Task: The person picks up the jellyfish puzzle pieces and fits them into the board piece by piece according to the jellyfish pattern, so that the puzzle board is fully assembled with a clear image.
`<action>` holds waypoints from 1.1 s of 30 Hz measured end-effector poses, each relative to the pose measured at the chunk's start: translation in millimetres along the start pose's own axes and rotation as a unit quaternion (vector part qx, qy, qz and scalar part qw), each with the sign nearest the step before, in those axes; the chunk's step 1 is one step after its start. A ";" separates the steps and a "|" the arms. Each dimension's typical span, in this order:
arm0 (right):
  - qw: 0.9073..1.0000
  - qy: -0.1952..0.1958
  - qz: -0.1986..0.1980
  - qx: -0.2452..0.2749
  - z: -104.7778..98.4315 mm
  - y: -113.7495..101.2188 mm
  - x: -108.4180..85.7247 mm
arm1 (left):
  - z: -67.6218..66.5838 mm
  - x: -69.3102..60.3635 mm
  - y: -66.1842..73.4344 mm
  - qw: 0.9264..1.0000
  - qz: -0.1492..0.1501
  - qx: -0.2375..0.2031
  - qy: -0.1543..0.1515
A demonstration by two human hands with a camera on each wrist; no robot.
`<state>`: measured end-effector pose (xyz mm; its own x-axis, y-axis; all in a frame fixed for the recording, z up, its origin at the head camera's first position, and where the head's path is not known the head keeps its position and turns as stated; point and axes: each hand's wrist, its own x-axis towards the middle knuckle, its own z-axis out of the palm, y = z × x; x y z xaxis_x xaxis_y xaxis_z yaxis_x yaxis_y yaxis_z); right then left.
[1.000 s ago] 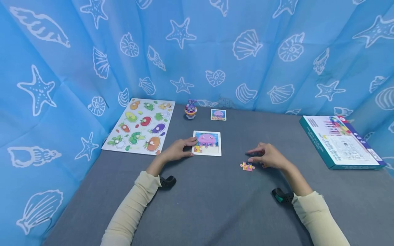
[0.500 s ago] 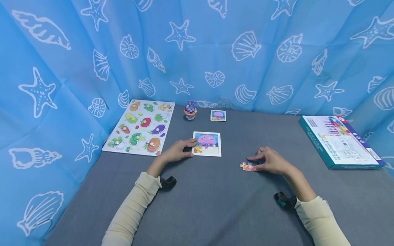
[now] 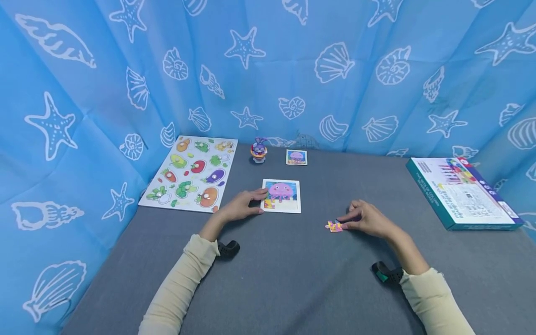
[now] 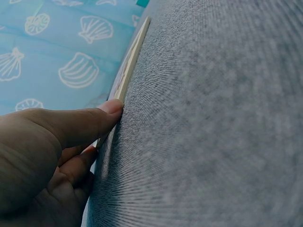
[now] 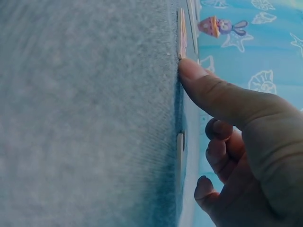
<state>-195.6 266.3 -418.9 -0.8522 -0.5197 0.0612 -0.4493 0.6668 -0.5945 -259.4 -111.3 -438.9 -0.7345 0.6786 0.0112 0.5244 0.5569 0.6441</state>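
A white-framed jigsaw board (image 3: 281, 183) with a pink jellyfish picture lies on the table, its lower right part bare and pale. My left hand (image 3: 240, 205) grips the board's left edge between thumb and fingers; the left wrist view shows the thumb on that board's edge (image 4: 132, 64). Right of the board, my right hand (image 3: 365, 220) pinches a pink and yellow jigsaw piece (image 3: 333, 226) at its right end, with the piece flat on the table. In the right wrist view the thumb meets the jigsaw piece (image 5: 182, 35); another thin flat piece (image 5: 180, 158) lies beneath the hand.
A small jellyfish picture card (image 3: 296, 157) and a purple rabbit figure (image 3: 259, 150) stand behind the board. To the left lies a vegetable peg puzzle (image 3: 192, 172); to the right, a boxed set (image 3: 465, 193). A blue seashell curtain (image 3: 268, 74) borders the grey table (image 3: 268, 288).
My right thumb and index finger have closed in on the jigsaw piece, which has shifted slightly left. My left hand and the board have stayed in place.
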 end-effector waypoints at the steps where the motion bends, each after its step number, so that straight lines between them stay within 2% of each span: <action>1: 1.000 0.000 0.002 0.001 0.2 0.1 0.2 | 0.0 0.1 0.1 1.000 0.001 -0.002 0.000; 6: 1.000 0.012 -0.002 -0.008 2.1 2.5 0.2 | 0.2 0.3 0.5 1.000 0.001 -0.004 -0.001; 13: 0.997 0.057 -0.029 -0.035 5.3 6.0 -1.0 | 0.4 0.0 -0.2 1.000 0.000 -0.004 -0.003; 18: 0.996 0.057 -0.046 -0.047 5.0 6.3 2.5 | -0.2 0.1 -0.3 1.000 -0.001 -0.005 0.002; 22: 0.996 0.070 -0.034 -0.034 3.9 5.3 7.2 | -1.0 -0.5 0.0 1.000 0.000 0.001 0.001; 28: 0.993 0.112 0.025 -0.041 4.6 -9.0 32.0 | -2.1 -1.8 0.4 1.000 -0.003 0.004 0.003; 33: 0.989 0.124 0.014 -0.073 20.7 -28.6 66.6 | -0.3 -0.3 0.2 1.000 0.003 0.008 0.004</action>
<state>-233.9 201.6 -414.5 -0.8963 -0.3644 0.2525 -0.4430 0.7588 -0.4774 -259.2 -111.5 -438.6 -0.7353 0.6774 0.0212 0.5351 0.5612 0.6315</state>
